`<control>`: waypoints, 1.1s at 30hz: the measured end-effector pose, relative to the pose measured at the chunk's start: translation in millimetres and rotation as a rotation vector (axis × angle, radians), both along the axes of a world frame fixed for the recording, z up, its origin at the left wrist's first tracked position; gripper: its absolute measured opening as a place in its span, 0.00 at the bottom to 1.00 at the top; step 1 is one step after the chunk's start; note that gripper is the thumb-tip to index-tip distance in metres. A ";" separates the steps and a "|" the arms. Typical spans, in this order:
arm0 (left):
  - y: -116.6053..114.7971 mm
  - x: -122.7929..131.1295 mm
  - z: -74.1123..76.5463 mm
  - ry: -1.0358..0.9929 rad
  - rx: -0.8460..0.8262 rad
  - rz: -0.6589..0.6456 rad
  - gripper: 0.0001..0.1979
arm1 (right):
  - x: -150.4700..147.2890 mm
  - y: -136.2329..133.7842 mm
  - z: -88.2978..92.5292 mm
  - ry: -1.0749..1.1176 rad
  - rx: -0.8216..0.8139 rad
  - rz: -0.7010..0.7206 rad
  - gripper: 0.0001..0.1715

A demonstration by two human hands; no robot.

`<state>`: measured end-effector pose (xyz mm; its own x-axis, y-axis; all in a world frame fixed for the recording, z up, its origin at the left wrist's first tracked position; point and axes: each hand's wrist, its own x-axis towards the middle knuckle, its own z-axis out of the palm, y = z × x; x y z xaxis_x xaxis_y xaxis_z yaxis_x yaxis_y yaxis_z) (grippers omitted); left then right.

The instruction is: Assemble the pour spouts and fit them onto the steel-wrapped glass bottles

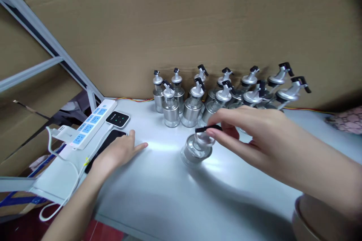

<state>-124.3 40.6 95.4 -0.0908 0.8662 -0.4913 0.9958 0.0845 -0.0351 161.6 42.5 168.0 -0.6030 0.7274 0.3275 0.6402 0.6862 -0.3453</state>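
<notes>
A small glass bottle with a silver pourer cap (197,150) stands alone on the white table (169,196), in front of the others. My right hand (249,135) reaches over it, its fingertips pinched on the black lever at the top of the cap. My left hand (118,152) lies flat on the table to the left, fingers stretched out, partly over a black phone (109,141). It holds nothing.
Several like bottles (223,96) with silver caps and black levers stand in rows against the cardboard wall. A white power strip (87,128) and a small black device (117,119) lie at the left edge. A round brown container (308,218) sits at the bottom right.
</notes>
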 end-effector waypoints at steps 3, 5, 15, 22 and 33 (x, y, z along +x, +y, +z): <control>7.6 1.2 -1.7 -0.031 -0.056 -0.039 0.31 | -0.8 -1.8 1.6 -0.010 0.000 -0.017 0.12; 10.5 12.8 5.2 -0.039 -0.057 -0.081 0.31 | -0.5 -3.2 2.3 -0.018 -0.003 -0.019 0.12; 15.8 9.7 -3.7 0.054 -0.020 0.026 0.31 | -0.3 -0.8 2.4 -0.035 -0.037 -0.011 0.14; 13.3 35.5 21.3 -0.160 0.142 -0.340 0.29 | -6.3 0.6 0.9 0.022 0.017 0.022 0.11; 35.7 96.5 24.7 -1.318 0.191 -0.717 0.14 | 0.3 7.9 -4.0 0.075 0.082 0.074 0.12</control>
<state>-27.9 76.2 120.0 0.7685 0.5930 0.2403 0.1362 -0.5186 0.8441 161.9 50.3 164.1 -0.6258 0.6504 0.4304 0.5611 0.7588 -0.3308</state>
